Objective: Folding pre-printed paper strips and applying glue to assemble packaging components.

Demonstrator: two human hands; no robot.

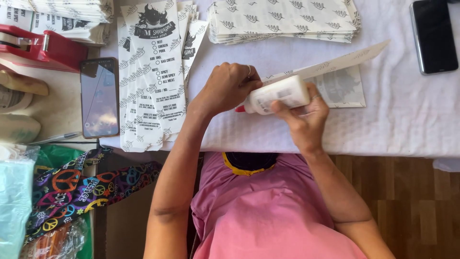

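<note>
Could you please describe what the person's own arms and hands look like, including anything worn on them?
Both arms are bare from the upper arm down; no sleeve reaches the forearms. The left hand wears a thin ring on one finger, and the right hand also shows a ring. No gloves, watch or bracelets show. The pink top has a yellow-edged neckline.

Two phones (99, 97) (433, 36), one glue bottle (278, 94), one red tape dispenser (40, 48) (paper bags uncountable, three stacks (153, 76)).

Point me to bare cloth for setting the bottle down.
Free: white cloth right of the folded paper sheet, below the black phone. Crowded: printed bags left of the left hand; stacks along the far edge.
</note>
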